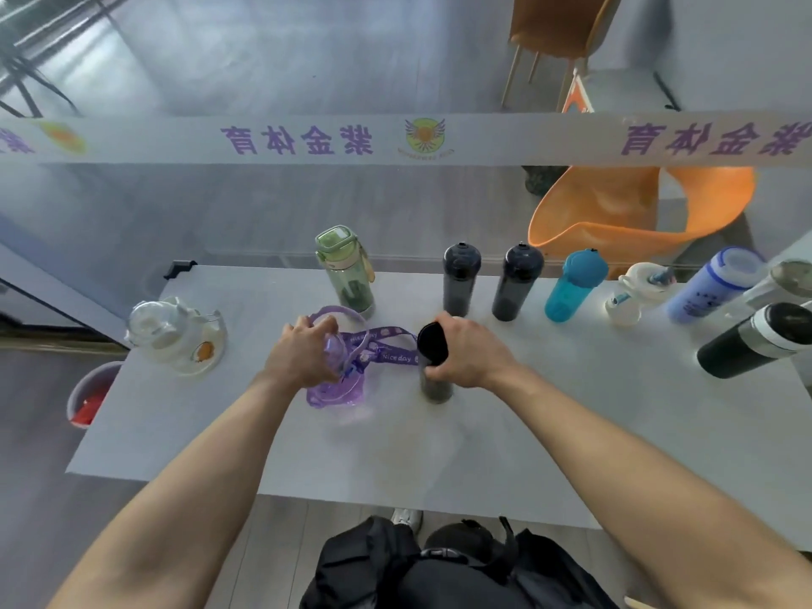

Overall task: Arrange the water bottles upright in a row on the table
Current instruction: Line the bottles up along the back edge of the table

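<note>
Purple bottle (pixel 337 391) mid-surface (pixel 549 432) — left hand (pixel 303 353) fingers curl over its top; right hand (pixel 472 353) wraps the dark bottle (pixel 436 385). Lift straight, keep the strap (pixel 391 345) clear — set both by the green bottle (pixel 349 279).

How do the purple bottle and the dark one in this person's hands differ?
The purple bottle is see-through and squat; the dark bottle is smoky and slim. The purple bottle carries a printed strap; the dark bottle shows none. Both are on the table, the left hand gripping the purple, the right hand the dark.
</note>
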A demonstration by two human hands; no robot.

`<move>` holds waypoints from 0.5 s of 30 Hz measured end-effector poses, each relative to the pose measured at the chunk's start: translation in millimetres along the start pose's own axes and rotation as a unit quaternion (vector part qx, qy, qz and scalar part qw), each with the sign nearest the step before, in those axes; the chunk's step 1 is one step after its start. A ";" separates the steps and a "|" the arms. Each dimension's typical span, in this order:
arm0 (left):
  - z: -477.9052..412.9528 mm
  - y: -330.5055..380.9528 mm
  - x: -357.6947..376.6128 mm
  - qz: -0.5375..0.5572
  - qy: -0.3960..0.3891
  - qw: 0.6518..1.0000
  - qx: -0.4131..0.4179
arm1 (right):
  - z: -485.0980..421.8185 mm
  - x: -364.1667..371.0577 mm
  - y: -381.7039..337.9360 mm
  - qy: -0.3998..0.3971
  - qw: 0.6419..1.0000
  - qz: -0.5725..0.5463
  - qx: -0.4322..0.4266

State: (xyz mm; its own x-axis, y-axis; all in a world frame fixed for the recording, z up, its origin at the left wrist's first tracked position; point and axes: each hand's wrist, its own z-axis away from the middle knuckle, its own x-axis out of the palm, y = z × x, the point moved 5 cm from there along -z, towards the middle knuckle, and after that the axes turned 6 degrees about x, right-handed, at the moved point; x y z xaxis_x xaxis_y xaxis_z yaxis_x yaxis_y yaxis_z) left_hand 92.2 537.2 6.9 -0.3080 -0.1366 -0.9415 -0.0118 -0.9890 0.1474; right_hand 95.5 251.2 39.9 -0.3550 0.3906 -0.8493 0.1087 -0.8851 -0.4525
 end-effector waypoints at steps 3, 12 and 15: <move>15.9 -37.6 3.0 0.001 0.008 0.999 -0.031 | -9.4 1.3 -9.9 0.002 1.000 0.014 0.004; 54.6 -101.3 5.5 0.031 -0.025 0.998 -0.053 | -34.8 11.5 -37.3 0.007 1.000 0.017 0.009; 54.8 -87.5 -20.5 0.028 0.030 0.998 -0.039 | -38.1 10.6 -41.4 0.018 1.000 0.005 0.017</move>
State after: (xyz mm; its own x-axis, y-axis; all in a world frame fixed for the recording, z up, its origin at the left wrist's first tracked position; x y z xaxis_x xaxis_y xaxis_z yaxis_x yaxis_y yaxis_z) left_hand 47.4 629.7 29.9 -0.2482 -0.1935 -0.9492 0.0791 -0.9806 0.1792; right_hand 122.7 301.6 39.3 -0.3202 0.3893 -0.8637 0.0806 -0.8972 -0.4343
